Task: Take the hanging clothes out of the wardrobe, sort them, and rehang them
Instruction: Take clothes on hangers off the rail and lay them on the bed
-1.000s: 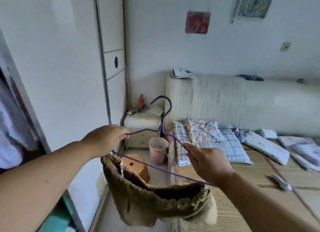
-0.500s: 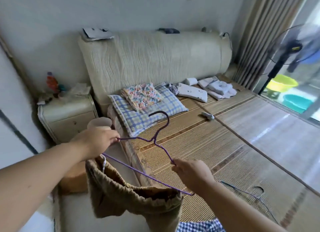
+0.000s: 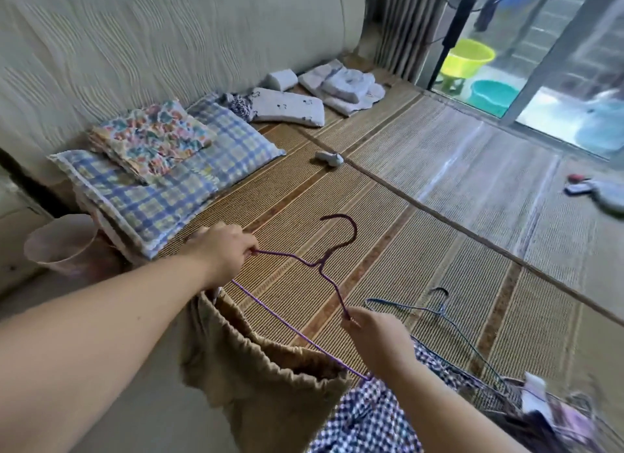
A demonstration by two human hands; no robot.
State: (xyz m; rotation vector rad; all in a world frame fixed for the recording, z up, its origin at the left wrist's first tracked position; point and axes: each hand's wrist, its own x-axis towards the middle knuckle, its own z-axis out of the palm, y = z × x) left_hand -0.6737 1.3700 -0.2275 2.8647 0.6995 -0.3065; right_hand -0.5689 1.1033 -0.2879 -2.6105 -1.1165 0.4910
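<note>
A purple wire hanger (image 3: 317, 266) is held above the bed's woven mat (image 3: 405, 250). My left hand (image 3: 223, 250) pinches its left shoulder and my right hand (image 3: 374, 337) pinches its right arm. A tan drawstring garment (image 3: 263, 385) hangs from the hanger's bottom bar, below my hands at the bed's near edge. A blue-and-white checked garment (image 3: 368, 422) lies on the mat under my right forearm. A blue wire hanger (image 3: 435, 314) rests flat on the mat just right of my right hand. The wardrobe is out of view.
A plaid pillow (image 3: 189, 189) with a floral cloth (image 3: 152, 138) lies at the headboard (image 3: 169, 47), with folded white cloths (image 3: 341, 84) further right. A pink bin (image 3: 60, 243) stands left of the bed. More clothes and hangers (image 3: 547, 412) lie at the lower right.
My view has swung right and down, from the wardrobe side to the bed. Both hands have carried the purple hanger and tan garment over the mat, lower and nearer the checked garment.
</note>
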